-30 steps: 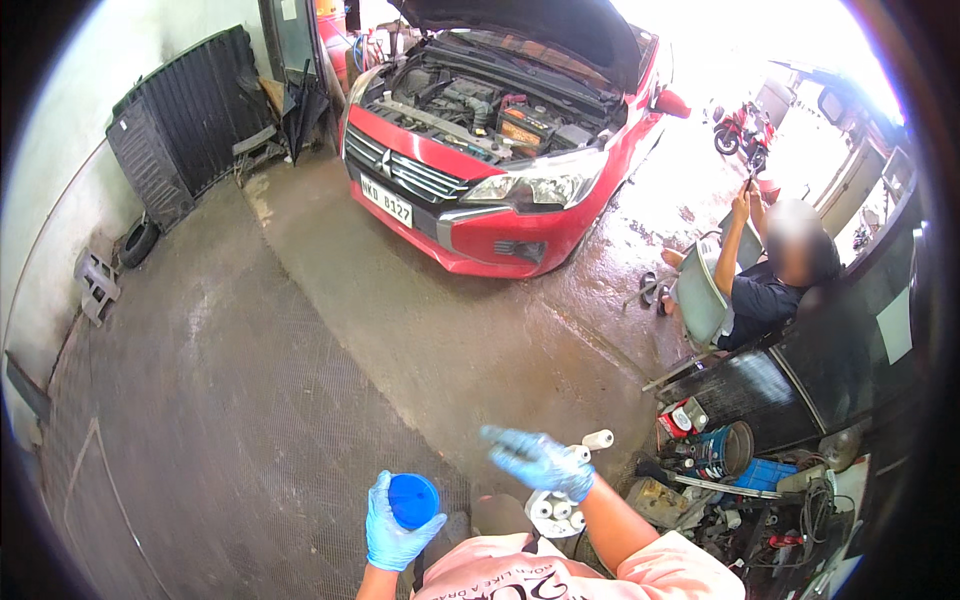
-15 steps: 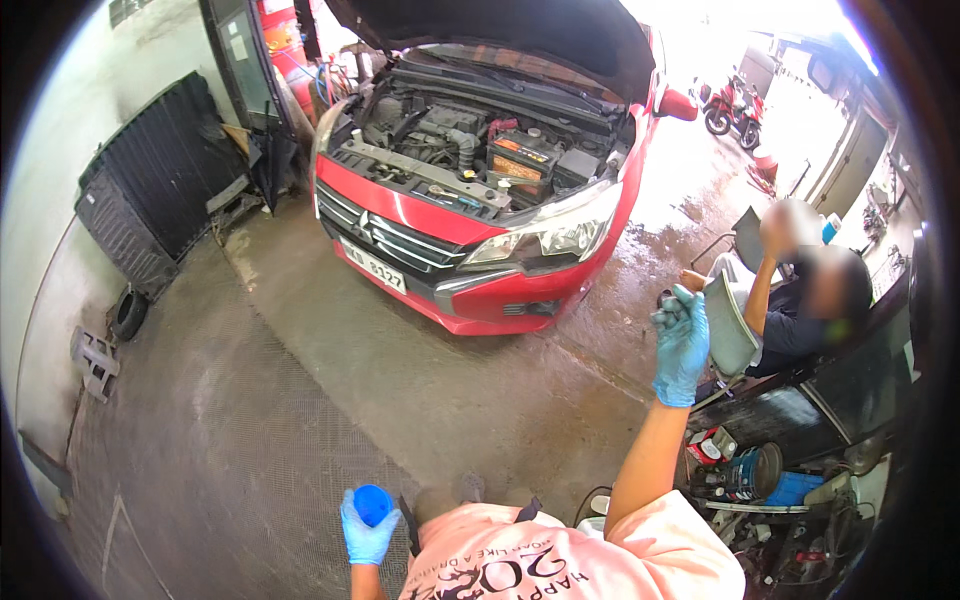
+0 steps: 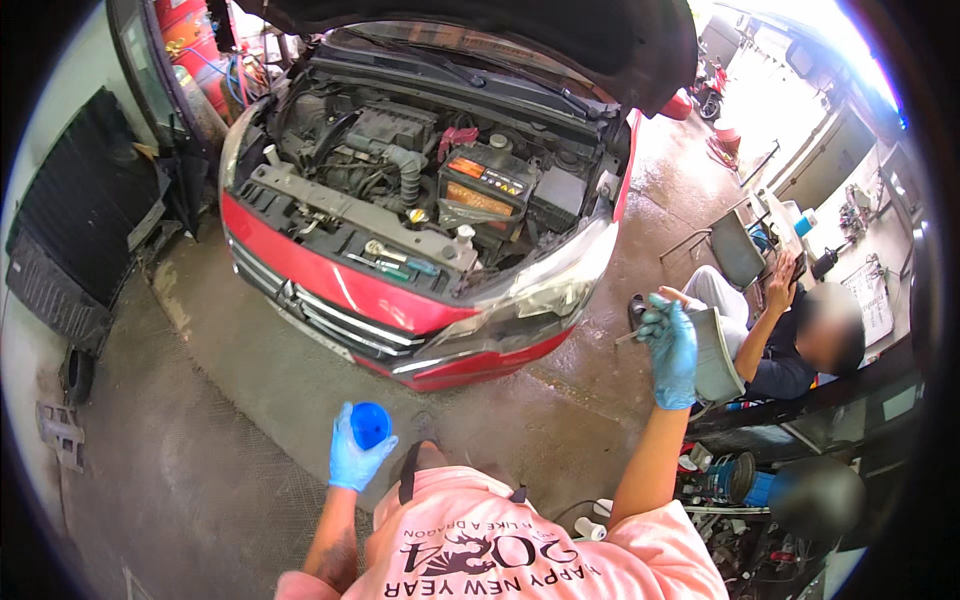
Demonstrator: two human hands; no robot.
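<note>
The camera sits high on a person's head and looks down and ahead. The pink T-shirt (image 3: 480, 500) is very close, on the near side of the fingers. The left fingers (image 3: 345, 416) and right fingers (image 3: 682, 318) are a little farther off. Past them comes the red car (image 3: 360, 300). It sees very wide: straight lines bend near the round, dark edge.
</note>
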